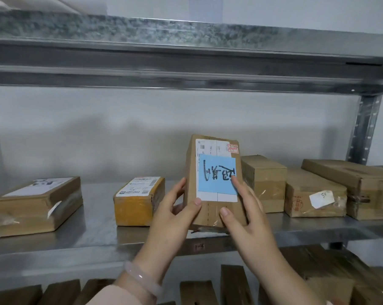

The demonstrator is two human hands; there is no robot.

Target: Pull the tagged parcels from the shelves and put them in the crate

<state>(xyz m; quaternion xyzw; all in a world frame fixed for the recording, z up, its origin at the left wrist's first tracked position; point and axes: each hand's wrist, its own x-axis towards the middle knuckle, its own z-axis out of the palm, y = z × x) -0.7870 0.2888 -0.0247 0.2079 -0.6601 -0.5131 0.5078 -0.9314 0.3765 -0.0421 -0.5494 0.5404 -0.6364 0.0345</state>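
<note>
A brown cardboard parcel (209,213) with a white shipping label and a blue handwritten tag (217,173) is tilted upright at the front edge of the middle metal shelf (93,230). My left hand (175,219) grips its lower left side, thumb on the front face. My right hand (245,214) holds its lower right side, with the thumb on the front and the forefinger touching the blue tag. No crate is in view.
Other parcels lie on the same shelf: a flat brown one (36,205) at left, a yellow-taped one (137,201), and three brown boxes (313,194) at right. An upper shelf beam (186,60) runs overhead. More cardboard boxes (232,285) stand on the shelf below.
</note>
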